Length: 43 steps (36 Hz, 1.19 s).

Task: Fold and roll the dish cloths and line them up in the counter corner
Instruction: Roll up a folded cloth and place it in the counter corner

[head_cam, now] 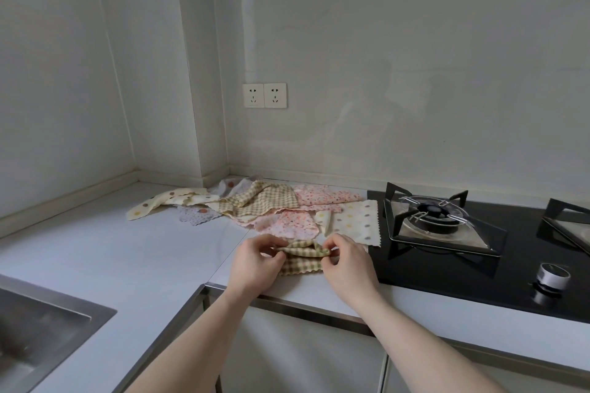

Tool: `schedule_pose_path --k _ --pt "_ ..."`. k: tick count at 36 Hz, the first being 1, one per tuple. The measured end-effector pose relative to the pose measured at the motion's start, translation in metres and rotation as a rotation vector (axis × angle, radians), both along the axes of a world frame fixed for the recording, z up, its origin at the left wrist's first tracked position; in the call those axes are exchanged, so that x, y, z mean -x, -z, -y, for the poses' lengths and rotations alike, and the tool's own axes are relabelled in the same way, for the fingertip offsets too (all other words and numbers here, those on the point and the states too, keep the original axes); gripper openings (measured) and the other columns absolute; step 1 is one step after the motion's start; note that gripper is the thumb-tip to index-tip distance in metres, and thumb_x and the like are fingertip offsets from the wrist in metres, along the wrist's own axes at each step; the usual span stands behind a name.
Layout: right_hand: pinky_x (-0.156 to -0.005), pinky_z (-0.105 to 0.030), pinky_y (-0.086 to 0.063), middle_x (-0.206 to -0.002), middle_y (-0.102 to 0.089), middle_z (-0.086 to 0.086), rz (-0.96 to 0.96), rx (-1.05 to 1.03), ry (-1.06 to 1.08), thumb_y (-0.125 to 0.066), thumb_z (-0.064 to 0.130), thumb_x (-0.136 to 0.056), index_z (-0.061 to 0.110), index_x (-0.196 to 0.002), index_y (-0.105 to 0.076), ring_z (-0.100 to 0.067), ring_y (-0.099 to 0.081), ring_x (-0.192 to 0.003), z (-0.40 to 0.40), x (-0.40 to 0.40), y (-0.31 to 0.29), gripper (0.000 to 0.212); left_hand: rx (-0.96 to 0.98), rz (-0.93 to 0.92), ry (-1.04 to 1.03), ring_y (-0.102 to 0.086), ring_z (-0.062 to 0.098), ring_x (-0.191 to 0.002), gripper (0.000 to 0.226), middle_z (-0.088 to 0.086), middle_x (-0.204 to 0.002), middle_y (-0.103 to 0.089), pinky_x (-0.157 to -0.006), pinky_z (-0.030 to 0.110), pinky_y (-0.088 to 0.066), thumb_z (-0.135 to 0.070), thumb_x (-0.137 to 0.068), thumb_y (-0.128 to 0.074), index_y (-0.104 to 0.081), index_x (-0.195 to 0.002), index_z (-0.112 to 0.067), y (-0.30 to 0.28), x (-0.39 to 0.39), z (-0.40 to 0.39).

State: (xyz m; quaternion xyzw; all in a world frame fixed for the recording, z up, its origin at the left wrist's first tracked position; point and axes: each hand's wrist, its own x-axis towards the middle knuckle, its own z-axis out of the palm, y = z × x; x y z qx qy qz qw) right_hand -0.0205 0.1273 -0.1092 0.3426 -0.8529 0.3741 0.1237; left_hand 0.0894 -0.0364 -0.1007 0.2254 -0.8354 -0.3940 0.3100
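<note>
A green-and-cream checked dish cloth (301, 260) lies folded near the counter's front edge, its far edge lifted into a curl. My left hand (255, 260) pinches its left end and my right hand (346, 262) pinches its right end. Behind them a loose pile of cloths is spread flat: another checked cloth (261, 201), a pink floral cloth (322, 196), a second pink floral cloth (287, 223), a cream dotted cloth (356, 222), a cream dotted cloth (166, 201) at the left and a grey dotted one (196, 215).
The white counter (127, 252) runs in an L; its corner (140, 177) lies at the back left beside a wall pillar. A black gas hob (447, 226) with burner grates and a knob (550, 276) is at the right. A steel sink (38, 329) sits front left. Two wall sockets (264, 95).
</note>
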Motion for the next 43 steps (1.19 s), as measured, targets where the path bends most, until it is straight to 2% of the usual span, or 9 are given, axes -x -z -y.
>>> schedule_pose_path --k 4,8,15,22,26,28,34,39,43 --pt "-0.070 -0.036 -0.049 -0.085 -0.062 0.012 -0.008 -0.016 0.017 -0.061 0.016 -0.084 0.029 -0.087 -0.049 -0.015 -0.058 -0.079 -0.002 -0.001 0.000 0.018 0.008 0.025 -0.007 -0.066 -0.006 -0.080 0.018 -0.029 -0.081 -0.070 -0.072 0.017 -0.053 -0.018 -0.074 -0.069 -0.075 -0.076 -0.035 0.001 0.000 0.001" --pt "-0.069 -0.037 -0.046 -0.083 -0.061 0.009 -0.010 -0.063 0.037 -0.061 0.013 -0.084 0.027 -0.087 -0.050 -0.018 -0.053 -0.080 -0.002 -0.002 -0.002 0.018 0.048 0.069 -0.008 -0.059 0.002 -0.062 0.010 -0.015 -0.062 -0.063 -0.057 0.023 -0.049 -0.021 -0.067 -0.069 -0.071 -0.067 -0.032 0.001 0.000 0.001" --pt "-0.063 -0.035 -0.042 -0.082 -0.058 0.008 -0.011 -0.125 0.061 -0.057 0.011 -0.085 0.025 -0.090 -0.049 -0.020 -0.053 -0.077 -0.003 -0.005 -0.004 0.016 0.101 0.136 0.033 -0.050 0.005 -0.051 0.002 -0.015 -0.051 -0.055 -0.048 0.021 -0.038 -0.027 -0.063 -0.067 -0.067 -0.065 -0.026 0.001 0.002 -0.001" --pt "-0.066 -0.035 -0.040 -0.087 -0.058 0.006 0.019 -0.180 0.072 -0.048 0.014 -0.091 0.022 -0.087 -0.050 -0.021 -0.054 -0.081 -0.002 -0.006 -0.005 0.009 0.133 0.132 -0.047 -0.060 0.008 -0.058 0.036 -0.006 -0.057 -0.065 -0.052 0.025 -0.043 -0.049 -0.079 -0.066 -0.066 -0.061 -0.019 0.001 0.002 -0.004" --pt "-0.068 -0.034 -0.034 -0.083 -0.056 0.006 0.014 -0.173 0.059 -0.038 0.025 -0.098 0.021 -0.077 -0.046 -0.019 -0.052 -0.080 -0.001 -0.006 -0.005 0.023 0.157 0.101 -0.124 -0.057 0.009 -0.056 0.049 -0.004 -0.053 -0.061 -0.050 0.025 -0.039 -0.053 -0.083 -0.071 -0.057 -0.052 -0.017 0.006 0.004 0.000" --pt "-0.067 -0.035 -0.036 -0.079 -0.055 0.006 0.025 -0.140 0.052 -0.038 0.032 -0.100 0.021 -0.073 -0.043 -0.019 -0.053 -0.078 -0.001 -0.006 -0.006 0.030 0.192 0.096 -0.145 -0.057 0.007 -0.065 0.044 -0.008 -0.066 -0.060 -0.054 0.025 -0.040 -0.053 -0.081 -0.073 -0.054 -0.058 -0.021 0.009 0.006 0.003" --pt "-0.070 -0.031 -0.039 -0.077 -0.055 0.008 0.013 -0.159 0.038 -0.050 0.041 -0.097 0.024 -0.075 -0.042 -0.014 -0.051 -0.080 0.000 -0.005 -0.002 0.029 0.402 0.199 -0.082 -0.041 0.017 -0.117 0.034 -0.009 -0.125 -0.046 -0.099 0.034 -0.037 -0.056 -0.094 -0.049 -0.045 -0.118 -0.031 0.023 0.015 0.009" --pt "-0.071 -0.031 -0.035 -0.085 -0.055 0.011 -0.003 -0.171 0.021 -0.056 0.038 -0.095 0.027 -0.091 -0.039 -0.014 -0.052 -0.082 0.001 -0.001 0.001 0.020 0.488 0.314 0.001 -0.039 0.017 -0.111 0.028 -0.010 -0.119 -0.045 -0.099 0.036 -0.032 -0.057 -0.098 -0.032 -0.046 -0.108 -0.035 0.023 0.018 0.009" --pt "-0.074 -0.030 -0.044 -0.096 -0.055 0.014 0.059 -0.093 -0.003 -0.063 0.031 -0.090 0.034 -0.102 -0.037 -0.011 -0.055 -0.087 0.001 0.000 0.005 0.029 0.539 0.291 0.079 -0.038 0.012 -0.103 0.025 -0.017 -0.107 -0.042 -0.092 0.032 -0.032 -0.056 -0.095 -0.027 -0.041 -0.102 -0.036 0.024 0.019 0.010"
